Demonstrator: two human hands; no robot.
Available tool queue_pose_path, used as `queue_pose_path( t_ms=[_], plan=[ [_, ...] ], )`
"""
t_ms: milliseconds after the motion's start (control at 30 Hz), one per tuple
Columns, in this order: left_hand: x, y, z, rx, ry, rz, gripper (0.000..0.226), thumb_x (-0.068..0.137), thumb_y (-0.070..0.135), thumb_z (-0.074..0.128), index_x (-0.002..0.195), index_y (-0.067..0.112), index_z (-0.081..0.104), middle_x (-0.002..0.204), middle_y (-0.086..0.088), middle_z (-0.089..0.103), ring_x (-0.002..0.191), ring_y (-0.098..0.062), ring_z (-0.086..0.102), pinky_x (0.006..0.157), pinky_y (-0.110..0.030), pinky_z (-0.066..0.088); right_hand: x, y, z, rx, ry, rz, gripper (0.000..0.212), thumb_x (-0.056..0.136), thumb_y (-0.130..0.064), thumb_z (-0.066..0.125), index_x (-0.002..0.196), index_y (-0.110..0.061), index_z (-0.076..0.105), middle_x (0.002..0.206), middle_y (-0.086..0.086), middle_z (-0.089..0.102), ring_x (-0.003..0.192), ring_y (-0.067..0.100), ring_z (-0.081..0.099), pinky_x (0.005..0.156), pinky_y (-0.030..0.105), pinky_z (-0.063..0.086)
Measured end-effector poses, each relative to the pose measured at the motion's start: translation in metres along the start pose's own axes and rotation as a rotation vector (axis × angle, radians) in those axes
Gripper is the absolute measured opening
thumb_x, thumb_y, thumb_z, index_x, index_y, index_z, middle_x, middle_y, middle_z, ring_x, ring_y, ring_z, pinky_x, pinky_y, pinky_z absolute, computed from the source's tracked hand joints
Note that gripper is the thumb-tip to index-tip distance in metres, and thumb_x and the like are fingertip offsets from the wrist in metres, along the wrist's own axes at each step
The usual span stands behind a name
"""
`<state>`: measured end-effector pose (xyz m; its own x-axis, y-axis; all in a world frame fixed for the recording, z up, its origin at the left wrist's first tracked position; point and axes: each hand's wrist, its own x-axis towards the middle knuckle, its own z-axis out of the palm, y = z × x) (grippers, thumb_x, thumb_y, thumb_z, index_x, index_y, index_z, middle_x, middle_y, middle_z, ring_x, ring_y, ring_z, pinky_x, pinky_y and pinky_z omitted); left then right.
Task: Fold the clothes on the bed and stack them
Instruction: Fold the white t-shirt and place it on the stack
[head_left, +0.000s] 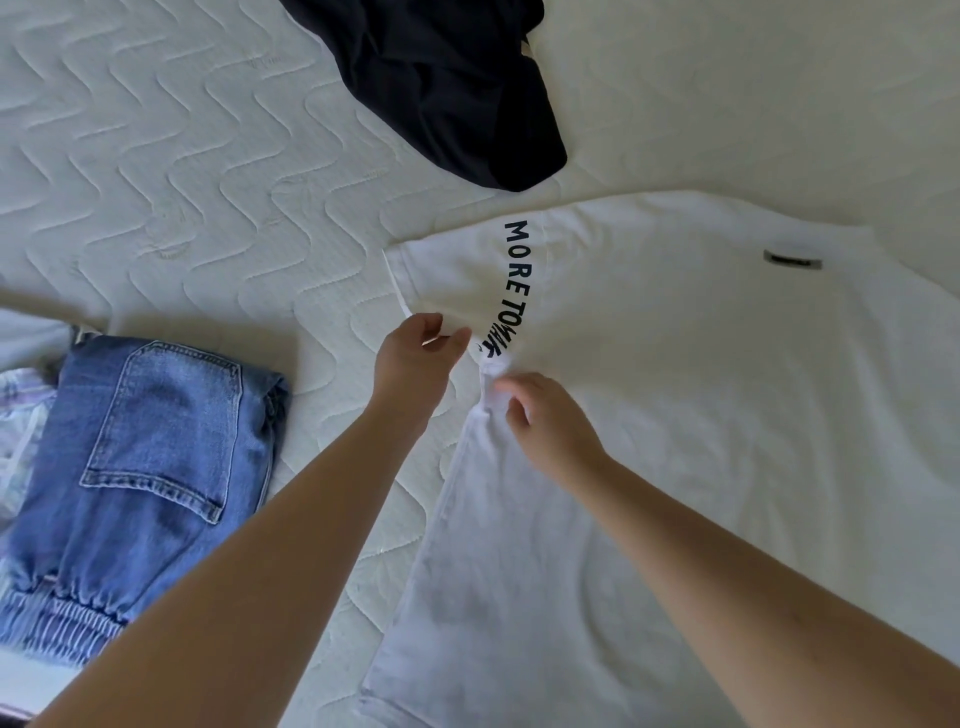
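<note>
A white T-shirt (701, 389) with black lettering on its left sleeve lies spread flat across the right of the bed. My left hand (415, 358) pinches the lower hem of that sleeve. My right hand (545, 421) pinches the bunched cloth at the armpit seam, just right of the left hand. Folded blue jeans (156, 457) lie at the left, back pocket up. A crumpled black garment (447, 88) lies at the top centre.
The bed has a white quilted mattress cover (182, 182) with a wavy pattern. A pale patterned cloth (21, 415) shows under the jeans at the far left edge.
</note>
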<state>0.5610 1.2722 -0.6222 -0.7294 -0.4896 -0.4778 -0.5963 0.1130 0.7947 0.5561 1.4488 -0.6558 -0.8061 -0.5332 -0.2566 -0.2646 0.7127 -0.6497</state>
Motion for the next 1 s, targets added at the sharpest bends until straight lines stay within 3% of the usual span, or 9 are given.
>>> queue_pose_path(
  t_ms=[133,200,300,500,700,767,867,933,1000],
  plan=[
    [-0.009,0.002,0.004,0.056,0.016,0.035,0.018,0.087,0.035,0.071,0.100,0.024,0.066,0.095,0.013,0.071,0.087,0.004,0.065,0.073,-0.010,0.046,-0.006,-0.001,0.014,-0.195,-0.070,-0.076,0.050,0.096,-0.011,0.047,0.146,-0.012,0.042,0.149,0.002,0.044,0.137,0.022,0.038,0.110,0.032,0.028],
    [-0.017,-0.001,0.006,0.092,0.033,0.068,0.009,0.087,0.036,0.070,0.086,0.032,0.062,0.086,0.014,0.070,0.077,0.008,0.062,0.065,-0.005,0.042,-0.009,0.001,0.022,-0.294,-0.117,-0.098,0.059,0.098,-0.018,0.043,0.154,-0.012,0.025,0.160,0.002,0.025,0.147,0.021,0.022,0.116,0.034,0.017],
    [-0.029,-0.016,0.012,0.086,0.073,0.088,0.009,0.088,0.035,0.069,0.088,0.028,0.063,0.087,0.015,0.068,0.084,0.008,0.061,0.073,-0.010,0.044,-0.012,0.006,0.031,-0.361,-0.165,-0.094,0.064,0.101,-0.024,0.038,0.157,-0.014,0.009,0.165,0.000,0.003,0.151,0.018,0.003,0.120,0.036,0.004],
    [-0.042,-0.054,0.014,0.110,0.139,-0.049,0.012,0.089,0.039,0.065,0.093,0.027,0.066,0.087,0.014,0.069,0.085,0.003,0.063,0.071,-0.014,0.046,-0.008,0.016,0.024,-0.326,-0.097,-0.102,0.056,0.100,-0.019,0.039,0.154,-0.019,0.026,0.162,-0.003,0.020,0.151,0.016,0.009,0.120,0.036,0.004],
    [-0.034,-0.063,0.012,0.232,0.152,-0.037,0.011,0.089,0.032,0.066,0.092,0.022,0.062,0.090,0.008,0.064,0.081,-0.005,0.060,0.066,-0.017,0.041,0.000,0.014,0.005,-0.162,0.222,0.036,0.044,0.087,-0.003,0.051,0.130,-0.013,0.057,0.131,0.005,0.056,0.125,0.028,0.049,0.105,0.037,0.033],
    [-0.033,-0.061,0.014,0.331,0.231,0.059,0.022,0.086,0.030,0.068,0.095,0.017,0.053,0.095,0.004,0.054,0.084,-0.014,0.054,0.071,-0.021,0.040,0.006,0.010,0.002,-0.185,0.275,0.024,0.050,0.087,-0.004,0.051,0.137,-0.012,0.052,0.140,0.006,0.049,0.132,0.027,0.043,0.108,0.038,0.032],
    [-0.034,-0.054,0.019,0.510,0.327,0.306,0.028,0.088,0.026,0.066,0.107,0.013,0.051,0.104,-0.001,0.051,0.098,-0.020,0.050,0.087,-0.032,0.040,0.015,0.011,0.004,-0.318,0.088,-0.065,0.063,0.093,-0.010,0.047,0.153,-0.014,0.028,0.161,0.004,0.022,0.148,0.023,0.019,0.118,0.039,0.019],
    [-0.032,-0.053,0.026,0.723,0.231,0.498,0.033,0.092,0.022,0.062,0.122,0.010,0.056,0.122,-0.008,0.056,0.117,-0.028,0.052,0.100,-0.040,0.040,0.019,0.020,0.008,-0.417,-0.048,-0.052,0.068,0.097,-0.016,0.042,0.157,-0.017,0.010,0.165,0.000,0.004,0.152,0.018,0.001,0.122,0.036,0.006],
    [-0.033,-0.059,0.033,0.981,0.066,0.634,0.049,0.098,0.027,0.053,0.143,0.010,0.046,0.149,-0.010,0.043,0.141,-0.030,0.036,0.116,-0.044,0.030,0.020,0.029,0.008,-0.468,-0.108,-0.052,0.071,0.099,-0.020,0.040,0.157,-0.019,0.000,0.165,-0.002,-0.006,0.151,0.015,-0.009,0.122,0.035,-0.001]
  ],
)
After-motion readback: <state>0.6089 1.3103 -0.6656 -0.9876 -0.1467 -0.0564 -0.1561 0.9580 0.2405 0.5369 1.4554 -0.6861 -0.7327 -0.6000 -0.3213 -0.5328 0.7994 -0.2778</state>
